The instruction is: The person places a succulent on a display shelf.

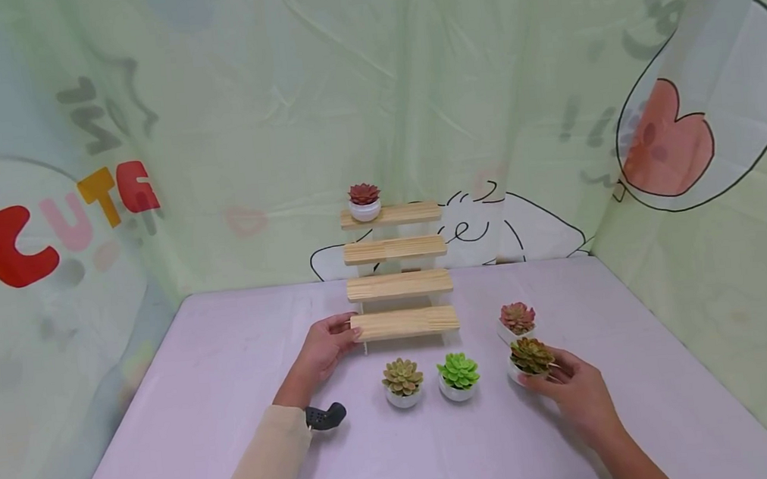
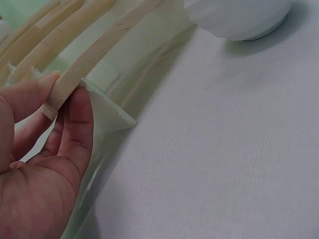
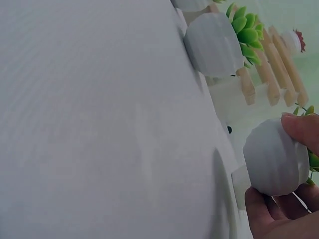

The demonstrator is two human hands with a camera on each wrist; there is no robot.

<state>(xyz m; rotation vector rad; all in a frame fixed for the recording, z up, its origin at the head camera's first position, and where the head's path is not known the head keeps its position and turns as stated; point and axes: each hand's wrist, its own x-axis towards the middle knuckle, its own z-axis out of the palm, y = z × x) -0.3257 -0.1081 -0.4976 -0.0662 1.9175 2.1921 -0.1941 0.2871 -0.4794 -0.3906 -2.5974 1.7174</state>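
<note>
My left hand [image 1: 327,347] pinches the left end of the lowest board of a tiered wooden shelf [image 1: 404,323], thumb above and fingers beneath, as the left wrist view shows. In my right hand [image 1: 578,390] is a potted succulent [image 1: 532,356] with green and reddish leaves; thumb and fingers grip its white ribbed pot [image 3: 274,157], which hangs above the table. Just behind it stands a pink-red succulent [image 1: 517,319] in a white pot. A dark red succulent [image 1: 364,201] sits at the left end of the top board.
In front of the shelf stand an olive-green succulent [image 1: 403,381] and a bright green succulent [image 1: 458,374], both in white pots. A pale cloth covers the table [image 1: 187,424]. Printed curtains [image 1: 244,130] hang behind and at both sides.
</note>
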